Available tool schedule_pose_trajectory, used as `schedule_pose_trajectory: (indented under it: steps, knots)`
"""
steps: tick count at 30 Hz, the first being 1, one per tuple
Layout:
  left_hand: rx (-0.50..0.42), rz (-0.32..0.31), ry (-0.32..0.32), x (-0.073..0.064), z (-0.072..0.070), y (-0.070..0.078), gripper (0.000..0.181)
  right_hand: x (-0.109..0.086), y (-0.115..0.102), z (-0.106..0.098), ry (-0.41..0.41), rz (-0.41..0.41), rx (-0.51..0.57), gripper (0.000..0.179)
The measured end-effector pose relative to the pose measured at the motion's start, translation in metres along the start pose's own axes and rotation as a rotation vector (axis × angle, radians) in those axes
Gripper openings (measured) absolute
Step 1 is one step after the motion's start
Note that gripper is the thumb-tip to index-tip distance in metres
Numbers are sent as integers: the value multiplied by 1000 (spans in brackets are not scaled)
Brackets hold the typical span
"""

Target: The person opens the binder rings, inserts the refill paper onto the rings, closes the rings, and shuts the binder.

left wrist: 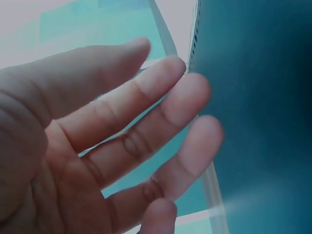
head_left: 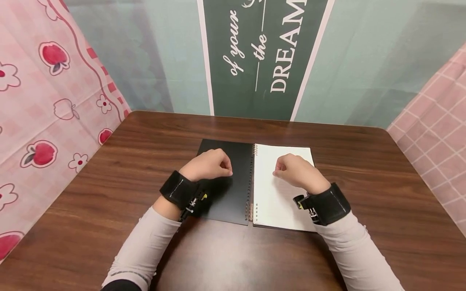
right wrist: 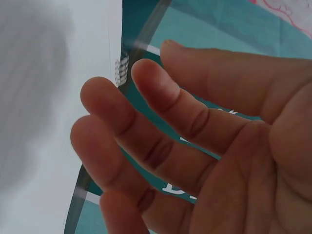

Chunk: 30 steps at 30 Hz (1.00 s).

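A spiral-bound notebook lies open on the wooden table, its black cover (head_left: 233,202) on the left and a white page (head_left: 271,210) on the right. Over the black cover hovers my left hand (head_left: 210,165), fingers loosely bent and holding nothing. My right hand (head_left: 295,171) hangs above the white page in the same relaxed curl, also without anything in it. Both wrist views show the palms bare, with gaps between the fingers of the left hand (left wrist: 122,126) and the right hand (right wrist: 195,141). The metal coil (head_left: 251,182) runs between the two halves.
The dark brown table (head_left: 153,133) reaches to a green curtain (head_left: 145,60) with white lettering at the back. A pink apple-and-flower cloth (head_left: 47,101) hangs on the left, and a pink checked cloth (head_left: 437,117) on the right. Each wrist wears a black strap (head_left: 178,190) with a small camera.
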<state>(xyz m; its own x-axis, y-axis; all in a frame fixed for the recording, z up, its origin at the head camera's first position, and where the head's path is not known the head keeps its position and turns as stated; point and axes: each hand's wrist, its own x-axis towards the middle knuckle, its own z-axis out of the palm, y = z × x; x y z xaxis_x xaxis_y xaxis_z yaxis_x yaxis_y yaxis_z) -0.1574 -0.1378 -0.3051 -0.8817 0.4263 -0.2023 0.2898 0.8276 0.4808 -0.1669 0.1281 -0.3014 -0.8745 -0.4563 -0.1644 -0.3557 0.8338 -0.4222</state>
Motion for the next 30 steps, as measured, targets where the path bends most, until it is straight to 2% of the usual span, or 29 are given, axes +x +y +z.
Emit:
schedule_pose_trajectory:
  steps: [6,13,17,24,30]
  knots:
    - [15,44,-37,-4,7,2,10,-8,-5,8,-31,-7,-14,16]
    - [-41,77,-94,-9,19,6,10,-12,-11,20,-63,-30,-19,14]
    - [-36,97,-102,-9,24,8,11,-16,-16,27,-97,-38,-8,11]
    - [-24,132,-126,-9,32,15,13,-21,-25,38,-161,-56,17,17]
    - [-22,130,-145,-8,41,22,16,-23,-29,42,-178,-103,34,18]
